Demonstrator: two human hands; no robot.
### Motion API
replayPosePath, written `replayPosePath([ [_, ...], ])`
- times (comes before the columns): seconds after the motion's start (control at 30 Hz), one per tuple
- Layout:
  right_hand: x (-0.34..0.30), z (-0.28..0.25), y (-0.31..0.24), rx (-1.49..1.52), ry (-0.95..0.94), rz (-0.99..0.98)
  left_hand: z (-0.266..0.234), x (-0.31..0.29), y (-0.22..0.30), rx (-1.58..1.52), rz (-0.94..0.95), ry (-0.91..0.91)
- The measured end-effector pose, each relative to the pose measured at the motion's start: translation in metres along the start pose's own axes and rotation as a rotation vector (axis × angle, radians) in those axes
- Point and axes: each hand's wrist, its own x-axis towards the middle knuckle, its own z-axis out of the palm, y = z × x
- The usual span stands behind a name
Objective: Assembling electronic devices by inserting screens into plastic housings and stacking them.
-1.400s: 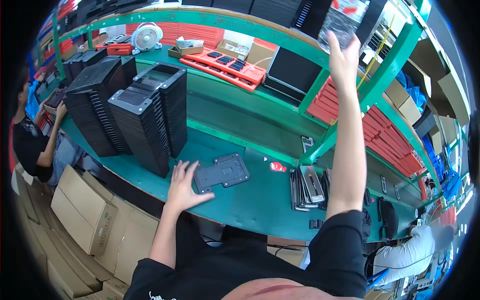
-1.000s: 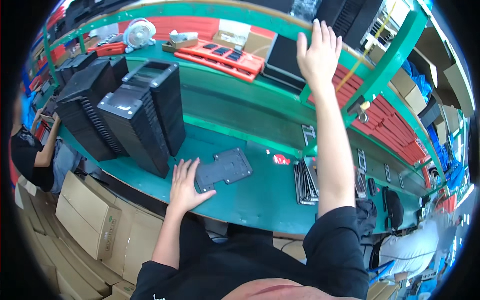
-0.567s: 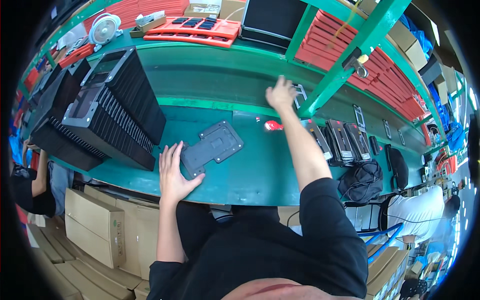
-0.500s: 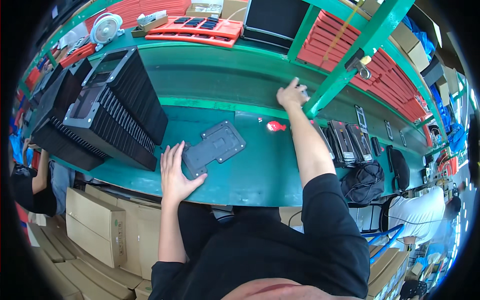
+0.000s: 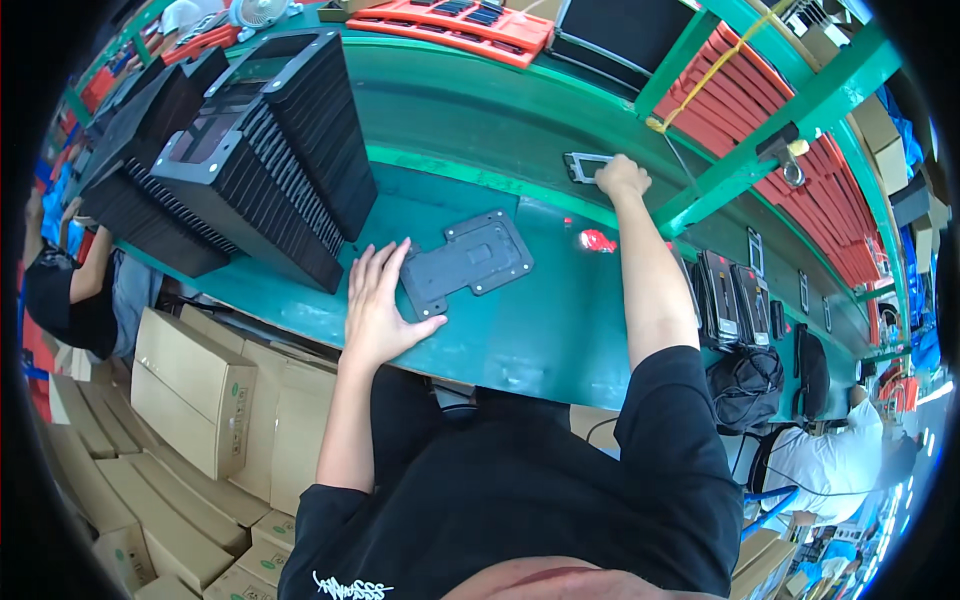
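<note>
The green tabletop [image 5: 520, 330] fills the middle of the view, and the camera has tipped further down over it than in the earlier frames, so the person's dark shirt now takes up the lower part. Stacks of black trays [image 5: 250, 150] stand at the tabletop's left end, as they did before. Cardboard boxes [image 5: 190, 390] sit on the floor below the near edge, and a co-worker [image 5: 70, 290] in black is at the far left. Red trays [image 5: 460, 22] lie on the shelf beyond the far edge.

The right hand [image 5: 622, 176] has changed most: earlier it was raised high toward the upper shelf, then came down along the green post; now it rests at the far edge of the tabletop, fingers curled onto a small grey-framed rectangular part [image 5: 588, 166]. Whether it grips the part or merely presses on it cannot be told. A small red object [image 5: 597, 241] lies just nearer than that hand.

The left hand [image 5: 380, 305] has barely moved. It lies flat and spread wide near the near edge, fingers touching the left end of the dark grey plate [image 5: 468, 262], which stays in the middle of the tabletop, lying flat and turned at a slant. Dark flat devices [image 5: 728, 295] lie toward the right end.
</note>
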Motion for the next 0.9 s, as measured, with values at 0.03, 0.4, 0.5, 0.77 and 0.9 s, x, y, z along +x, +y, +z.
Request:
replayPosePath([
  [0.03,0.005,0.004,0.002,0.001,0.001,-0.009,0.000,0.000,0.001,0.002,0.002,-0.015],
  [0.4,-0.007,0.016,0.013,0.288,0.020,-0.096,-0.001,0.000,-0.003,-0.029,-0.070,-0.019],
  [0.5,-0.090,-0.002,-0.025,0.528,0.048,-0.441,0.000,-0.003,-0.004,-0.030,-0.084,-0.011],
  [0.77,-0.243,0.011,-0.070,0.282,0.142,-0.807,0.002,-0.005,-0.006,-0.061,-0.061,0.004],
  [0.9,-0.251,-0.004,-0.066,0.214,0.132,-0.892,0.004,-0.005,-0.009,0.006,0.010,-0.003],
])
